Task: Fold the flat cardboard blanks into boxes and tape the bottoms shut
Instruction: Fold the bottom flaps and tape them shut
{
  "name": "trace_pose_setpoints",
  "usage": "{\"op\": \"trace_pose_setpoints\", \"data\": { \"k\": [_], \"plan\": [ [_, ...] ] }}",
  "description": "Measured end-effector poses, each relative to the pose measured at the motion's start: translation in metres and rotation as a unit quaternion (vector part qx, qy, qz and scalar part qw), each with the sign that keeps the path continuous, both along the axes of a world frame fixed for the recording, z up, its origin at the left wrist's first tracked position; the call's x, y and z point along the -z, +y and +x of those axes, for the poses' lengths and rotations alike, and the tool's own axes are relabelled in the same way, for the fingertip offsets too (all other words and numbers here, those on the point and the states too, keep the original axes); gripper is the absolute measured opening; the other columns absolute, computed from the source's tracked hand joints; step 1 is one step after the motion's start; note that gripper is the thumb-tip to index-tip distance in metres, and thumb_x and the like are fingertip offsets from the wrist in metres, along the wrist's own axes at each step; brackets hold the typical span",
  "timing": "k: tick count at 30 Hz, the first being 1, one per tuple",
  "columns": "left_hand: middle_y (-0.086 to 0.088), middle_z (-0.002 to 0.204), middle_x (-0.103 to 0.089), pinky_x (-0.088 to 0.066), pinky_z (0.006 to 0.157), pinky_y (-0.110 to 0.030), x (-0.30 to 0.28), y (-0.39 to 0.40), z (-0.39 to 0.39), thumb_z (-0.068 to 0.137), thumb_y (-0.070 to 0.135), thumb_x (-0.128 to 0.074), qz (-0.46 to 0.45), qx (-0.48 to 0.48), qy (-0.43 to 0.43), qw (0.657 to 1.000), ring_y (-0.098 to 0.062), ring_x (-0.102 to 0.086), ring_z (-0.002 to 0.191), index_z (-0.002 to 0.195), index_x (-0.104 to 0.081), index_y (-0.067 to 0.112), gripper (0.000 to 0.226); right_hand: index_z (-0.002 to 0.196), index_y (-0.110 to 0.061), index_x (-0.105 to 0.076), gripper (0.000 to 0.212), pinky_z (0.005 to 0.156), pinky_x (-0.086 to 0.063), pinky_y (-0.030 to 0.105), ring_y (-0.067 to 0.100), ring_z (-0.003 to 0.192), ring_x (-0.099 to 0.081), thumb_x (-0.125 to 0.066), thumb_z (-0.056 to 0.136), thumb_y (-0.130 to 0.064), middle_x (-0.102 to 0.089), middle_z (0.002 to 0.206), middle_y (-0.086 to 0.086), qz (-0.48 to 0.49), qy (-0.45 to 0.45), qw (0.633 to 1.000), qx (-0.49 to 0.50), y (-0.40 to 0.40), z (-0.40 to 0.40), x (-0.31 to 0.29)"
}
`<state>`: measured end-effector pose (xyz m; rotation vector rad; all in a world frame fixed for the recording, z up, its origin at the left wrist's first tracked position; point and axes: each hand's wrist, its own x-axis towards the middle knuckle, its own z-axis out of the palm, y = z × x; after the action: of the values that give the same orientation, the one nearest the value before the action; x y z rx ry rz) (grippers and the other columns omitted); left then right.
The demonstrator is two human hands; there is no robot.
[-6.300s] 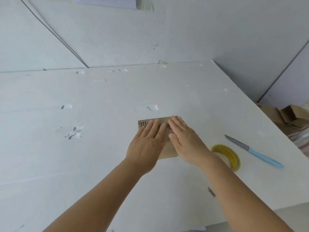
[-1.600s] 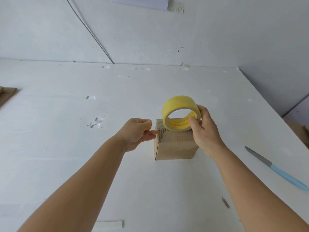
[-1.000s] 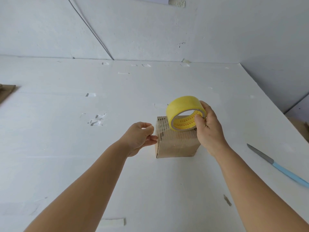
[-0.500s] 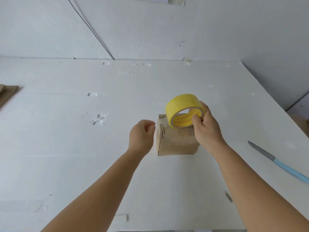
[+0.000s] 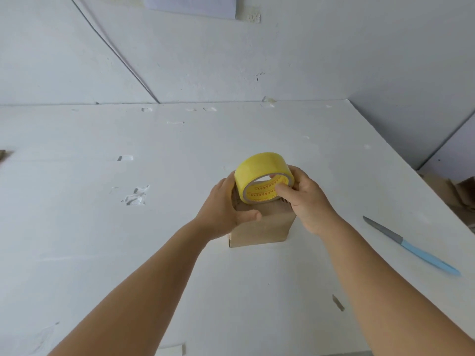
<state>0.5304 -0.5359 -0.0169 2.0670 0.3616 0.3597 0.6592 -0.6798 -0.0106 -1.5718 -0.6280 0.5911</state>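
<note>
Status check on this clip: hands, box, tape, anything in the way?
Left hand grips box top edge. Right hand holds tape roll over box. Knife lies clear, right.

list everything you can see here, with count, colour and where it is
cardboard box: 1, brown, standing mid-table under both hands
tape roll: 1, yellow, held on top of the box
knife: 1, grey blade with light blue handle, lying on the table to the right
table: 1, white, dotted with stuck tape scraps
cardboard pile: brown, number unclear, off the table's right edge
cardboard piece: 1, brown, at the left edge, mostly cut off
paper sheet: 1, pale, on the wall at the top
left hand: 1, grips the box's upper left corner
right hand: 1, pinches the tape roll
</note>
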Motion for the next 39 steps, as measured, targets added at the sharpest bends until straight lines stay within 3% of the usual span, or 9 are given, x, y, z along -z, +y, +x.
{"op": "trace_pose_setpoints", "data": {
  "k": [3, 10, 14, 18, 22, 26, 29, 35, 39],
  "plan": [
    [0.007, 0.118, -0.054, -0.046, 0.095, -0.040, 0.006, 0.007, -0.004, 0.061, 0.046, -0.084, 0.049, -0.009, 0.017, 0.999, -0.015, -0.050, 0.111, 0.134, -0.045, 0.028, 0.084, 0.115, -0.021, -0.061, 0.038, 0.083, -0.052, 0.025, 0.017, 0.100, -0.065, -0.065, 0.083, 0.000, -0.069, 0.105, 0.001, 0.062, 0.067, 0.993, -0.072, -0.009, 0.012, -0.007],
    [0.007, 0.138, -0.045, -0.030, 0.101, -0.022, 0.008, 0.013, 0.001, 0.067, 0.050, -0.080, 0.117, -0.028, 0.073, 0.990, -0.011, -0.039, 0.128, 0.146, -0.032, 0.020, 0.098, 0.111, -0.025, -0.062, 0.041, 0.094, -0.046, 0.033, 0.014, 0.102, -0.064, -0.065, 0.081, 0.002, -0.065, 0.106, -0.004, 0.038, 0.004, 0.996, -0.082, -0.028, 0.043, -0.025],
    [0.007, 0.142, -0.042, -0.029, 0.101, -0.021, 0.008, 0.012, 0.002, 0.068, 0.051, -0.079, 0.139, -0.021, 0.074, 0.987, -0.012, -0.038, 0.130, 0.147, -0.033, 0.019, 0.097, 0.114, -0.023, -0.061, 0.048, 0.090, -0.047, 0.031, 0.019, 0.106, -0.061, -0.070, 0.068, -0.010, -0.060, 0.108, 0.002, 0.034, 0.019, 0.994, -0.098, -0.042, 0.057, -0.035],
    [0.008, 0.142, -0.042, -0.028, 0.099, -0.021, 0.007, 0.014, 0.001, 0.069, 0.052, -0.078, 0.146, -0.021, 0.079, 0.986, -0.011, -0.037, 0.130, 0.147, -0.032, 0.020, 0.096, 0.114, -0.020, -0.060, 0.048, 0.080, -0.045, 0.023, 0.013, 0.091, -0.056, -0.067, 0.069, -0.009, -0.059, 0.097, 0.001, 0.040, 0.030, 0.992, -0.113, -0.043, 0.063, -0.041],
    [0.008, 0.142, -0.042, -0.027, 0.100, -0.020, 0.006, 0.014, 0.003, 0.070, 0.052, -0.077, 0.154, -0.015, 0.083, 0.984, -0.011, -0.037, 0.130, 0.147, -0.032, 0.019, 0.095, 0.115, -0.020, -0.059, 0.050, 0.081, -0.044, 0.023, 0.013, 0.092, -0.054, -0.066, 0.067, -0.008, -0.058, 0.100, 0.003, -0.003, 0.010, 0.994, -0.109, -0.055, 0.076, -0.044],
    [0.011, 0.142, -0.041, -0.026, 0.099, -0.019, 0.006, 0.014, 0.004, 0.070, 0.052, -0.077, 0.157, -0.012, 0.086, 0.984, -0.009, -0.035, 0.130, 0.147, -0.032, 0.020, 0.095, 0.107, -0.020, -0.062, 0.040, 0.067, -0.045, 0.013, 0.002, 0.075, -0.056, -0.070, 0.070, -0.007, -0.063, 0.083, -0.011, -0.008, 0.014, 0.991, -0.135, -0.056, 0.077, -0.044],
    [0.011, 0.142, -0.040, -0.027, 0.101, -0.021, 0.006, 0.014, 0.004, 0.070, 0.052, -0.076, 0.161, -0.010, 0.093, 0.982, -0.009, -0.034, 0.131, 0.147, -0.032, 0.020, 0.094, 0.102, -0.022, -0.065, 0.024, 0.059, -0.040, 0.008, -0.006, 0.064, -0.054, -0.069, 0.078, -0.023, -0.066, 0.079, -0.019, -0.022, -0.018, 0.994, -0.108, -0.052, 0.076, -0.045],
    [0.013, 0.141, -0.039, -0.027, 0.100, -0.020, 0.005, 0.014, 0.004, 0.070, 0.054, -0.075, 0.159, -0.006, 0.100, 0.982, -0.008, -0.034, 0.131, 0.148, -0.032, 0.021, 0.095, 0.098, -0.025, -0.071, 0.016, 0.084, -0.045, 0.018, 0.004, 0.090, -0.061, -0.067, 0.085, -0.017, -0.069, 0.097, -0.005, -0.079, -0.071, 0.993, -0.050, -0.050, 0.077, -0.037],
    [0.014, 0.140, -0.039, -0.027, 0.101, -0.020, 0.006, 0.015, 0.003, 0.070, 0.056, -0.074, 0.161, -0.003, 0.103, 0.982, -0.008, -0.033, 0.131, 0.148, -0.031, 0.021, 0.096, 0.094, -0.028, -0.072, 0.018, 0.070, -0.047, 0.012, 0.002, 0.080, -0.062, -0.070, 0.082, -0.015, -0.069, 0.087, -0.009, -0.108, -0.088, 0.990, -0.037, -0.050, 0.077, -0.034]
  ]
}}
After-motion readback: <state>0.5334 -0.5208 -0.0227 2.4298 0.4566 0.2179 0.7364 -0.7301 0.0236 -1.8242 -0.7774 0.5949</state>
